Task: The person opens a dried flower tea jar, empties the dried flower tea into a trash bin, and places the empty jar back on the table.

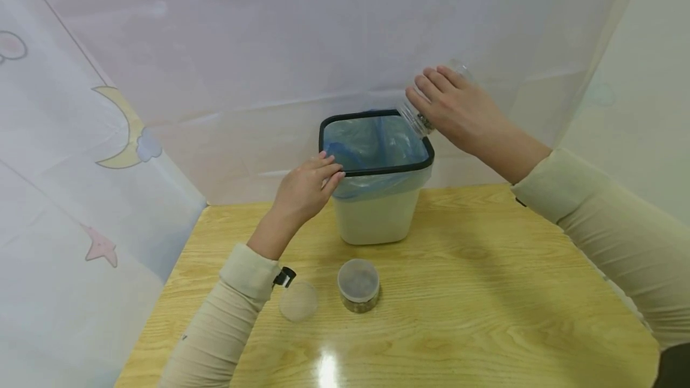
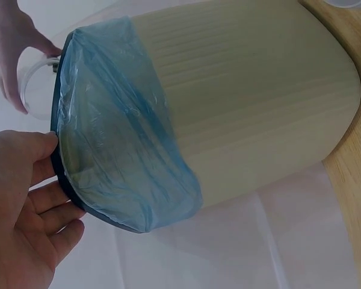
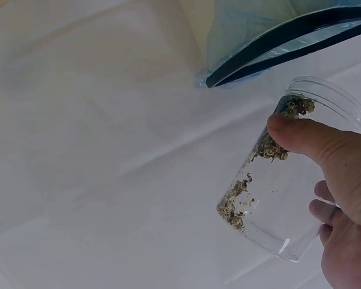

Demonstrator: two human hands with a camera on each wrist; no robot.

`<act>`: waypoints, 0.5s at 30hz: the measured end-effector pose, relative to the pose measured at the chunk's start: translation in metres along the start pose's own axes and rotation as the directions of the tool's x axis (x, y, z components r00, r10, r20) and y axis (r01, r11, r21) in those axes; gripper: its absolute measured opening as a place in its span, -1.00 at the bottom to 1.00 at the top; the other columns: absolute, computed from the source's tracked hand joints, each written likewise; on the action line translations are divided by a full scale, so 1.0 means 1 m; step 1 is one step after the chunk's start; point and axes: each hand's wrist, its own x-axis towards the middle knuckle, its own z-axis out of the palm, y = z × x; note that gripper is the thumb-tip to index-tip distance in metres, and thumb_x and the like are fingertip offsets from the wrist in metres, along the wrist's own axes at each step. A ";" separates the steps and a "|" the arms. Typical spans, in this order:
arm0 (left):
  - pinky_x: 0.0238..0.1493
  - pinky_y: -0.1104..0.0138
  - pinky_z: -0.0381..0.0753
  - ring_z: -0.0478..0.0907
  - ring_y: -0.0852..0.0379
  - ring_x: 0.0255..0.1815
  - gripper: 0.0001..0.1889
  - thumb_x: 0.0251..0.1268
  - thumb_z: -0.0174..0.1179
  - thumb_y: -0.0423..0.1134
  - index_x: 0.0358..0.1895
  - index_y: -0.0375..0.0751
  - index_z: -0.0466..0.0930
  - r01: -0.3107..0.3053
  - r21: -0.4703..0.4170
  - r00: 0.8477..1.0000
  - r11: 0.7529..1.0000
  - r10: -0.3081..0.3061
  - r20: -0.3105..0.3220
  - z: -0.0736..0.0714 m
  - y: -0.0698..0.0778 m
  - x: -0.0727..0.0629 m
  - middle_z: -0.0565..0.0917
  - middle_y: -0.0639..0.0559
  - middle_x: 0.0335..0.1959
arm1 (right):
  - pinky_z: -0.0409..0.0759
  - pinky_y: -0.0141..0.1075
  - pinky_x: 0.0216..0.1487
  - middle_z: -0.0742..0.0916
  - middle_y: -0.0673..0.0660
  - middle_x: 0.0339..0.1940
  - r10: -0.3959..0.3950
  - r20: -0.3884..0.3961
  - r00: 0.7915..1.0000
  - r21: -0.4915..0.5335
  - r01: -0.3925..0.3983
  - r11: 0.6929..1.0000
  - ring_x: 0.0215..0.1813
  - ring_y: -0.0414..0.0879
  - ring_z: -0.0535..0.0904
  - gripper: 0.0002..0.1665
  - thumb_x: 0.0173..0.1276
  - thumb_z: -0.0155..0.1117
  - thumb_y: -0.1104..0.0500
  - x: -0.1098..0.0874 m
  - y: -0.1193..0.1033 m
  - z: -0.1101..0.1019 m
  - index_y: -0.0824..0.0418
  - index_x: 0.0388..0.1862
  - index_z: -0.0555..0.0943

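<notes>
A pale trash bin (image 1: 375, 214) with a black rim and a blue liner bag (image 2: 123, 126) stands at the table's far edge. My left hand (image 1: 308, 190) pinches the near left part of the rim between thumb and fingers. At the far right corner of the bin, my right hand (image 1: 458, 109) grips a clear jar (image 3: 277, 198), which is tilted with its uncapped mouth toward the bin's opening. Dried brownish-green bits (image 3: 271, 147) lie along the jar's lower wall, some close to the mouth. Whether any bits lie inside the bin cannot be told.
On the wooden table (image 1: 474, 292), in front of the bin, sits a short lidded jar (image 1: 358, 286). A round translucent lid (image 1: 299, 302) lies to its left, close to my left sleeve. A pale wall covering (image 1: 259, 47) rises right behind the bin.
</notes>
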 end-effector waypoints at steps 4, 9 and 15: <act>0.46 0.06 0.36 0.28 0.02 0.54 -0.57 0.61 0.02 0.03 0.30 -0.09 0.62 -0.003 0.000 1.000 1.000 0.003 -0.001 0.002 0.000 0.000 0.49 -0.08 0.42 | 0.11 0.12 0.56 0.39 0.49 0.40 -0.007 0.016 1.000 -0.012 0.007 1.000 0.47 0.37 0.24 -0.05 0.15 0.45 0.53 -0.001 -0.001 -0.001 0.44 0.49 0.23; 0.47 0.06 0.34 0.27 0.02 0.54 -0.57 0.61 0.03 0.02 0.30 -0.10 0.62 -0.003 -0.002 1.000 1.000 0.003 0.001 0.004 0.002 0.000 0.48 -0.08 0.43 | 0.13 0.11 0.56 0.40 0.49 0.39 -0.010 -0.005 1.000 -0.027 0.010 1.000 0.46 0.36 0.26 -0.07 0.15 0.45 0.53 -0.002 -0.002 0.000 0.44 0.48 0.25; 0.47 0.07 0.34 0.28 0.02 0.54 -0.58 0.61 0.02 0.01 0.30 -0.09 0.62 -0.009 0.000 1.000 1.000 0.009 -0.002 0.004 0.003 0.000 0.49 -0.08 0.42 | 0.13 0.10 0.56 0.40 0.48 0.40 -0.015 -0.003 1.000 -0.042 0.015 0.999 0.47 0.35 0.26 -0.07 0.15 0.45 0.52 -0.001 -0.002 0.000 0.43 0.48 0.25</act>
